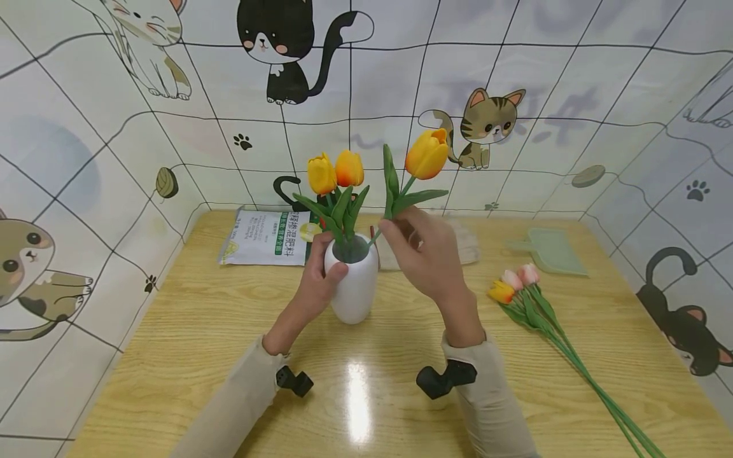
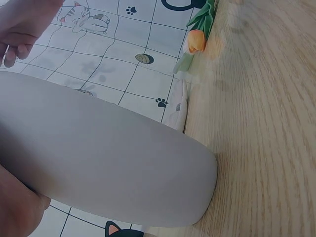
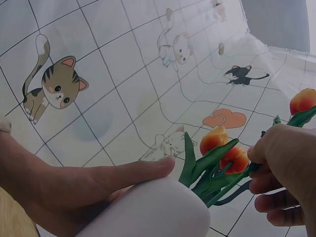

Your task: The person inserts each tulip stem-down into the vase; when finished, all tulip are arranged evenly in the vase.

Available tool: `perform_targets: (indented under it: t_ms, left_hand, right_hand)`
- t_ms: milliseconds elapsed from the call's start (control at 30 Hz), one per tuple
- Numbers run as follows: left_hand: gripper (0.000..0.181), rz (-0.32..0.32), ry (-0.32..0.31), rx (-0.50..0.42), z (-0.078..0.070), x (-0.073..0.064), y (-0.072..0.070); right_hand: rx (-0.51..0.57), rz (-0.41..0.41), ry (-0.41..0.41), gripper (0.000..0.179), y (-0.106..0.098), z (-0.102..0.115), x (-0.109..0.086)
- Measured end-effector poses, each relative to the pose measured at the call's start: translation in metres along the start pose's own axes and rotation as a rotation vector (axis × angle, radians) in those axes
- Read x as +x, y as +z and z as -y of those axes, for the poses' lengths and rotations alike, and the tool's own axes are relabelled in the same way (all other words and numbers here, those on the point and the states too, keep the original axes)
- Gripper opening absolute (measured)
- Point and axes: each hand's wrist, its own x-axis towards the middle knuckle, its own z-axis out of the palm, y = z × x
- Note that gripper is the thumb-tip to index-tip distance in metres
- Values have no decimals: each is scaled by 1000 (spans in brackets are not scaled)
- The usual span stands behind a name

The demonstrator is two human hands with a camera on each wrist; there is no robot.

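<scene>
A white vase (image 1: 354,289) stands on the table, and my left hand (image 1: 317,277) grips its upper side, thumb across the front. Two yellow-orange tulips (image 1: 335,172) with green leaves rise from its mouth. My right hand (image 1: 426,251) pinches the stem of another yellow-orange tulip (image 1: 426,154) to the right of the vase. That stem's lower end reaches the vase's rim; whether it is inside is hard to tell. In the right wrist view the pinched stem (image 3: 229,185) slants down to the vase opening. The left wrist view shows the vase's smooth side (image 2: 113,158) and its base on the wood.
Several tulips, pink and yellow (image 1: 515,283), lie on the table (image 1: 229,356) at the right, with long stems toward the front edge. A printed packet (image 1: 266,236) lies behind the vase, a pale cloth (image 1: 460,242) behind my right hand, and a light green board (image 1: 555,251) at the back right.
</scene>
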Motion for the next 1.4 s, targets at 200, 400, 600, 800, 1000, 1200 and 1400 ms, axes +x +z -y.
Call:
perform_targets:
  t_ms: [200,400,600,800,1000,1200,1400]
  left_hand:
    - [81,3,7,-10,-1,1,0]
    - [80,2,13,-17,0,0,1]
    - [78,-5,16,-5,-1,0,1]
    - [95,-14,-1,8,-2,0,1]
    - [89,-9,7,-2,-3,0,2]
    - [83,-11,9,-6,-1,1,1]
    - [95,-13,4,-3,-1,0,2]
  right_hand:
    - [-30,35,26,5,4,-5,0]
    - [-35,95,112,11,11,-10,-1]
    - [1,143,184,12,12,-11,0]
    - [-13,192,204,14,14,-10,-1]
    - [-37,238,228,14,15,-11,-2]
    - [-36,266,259,14,16,-12,-2]
    - [-26,276,283,15,16,-11,-2]
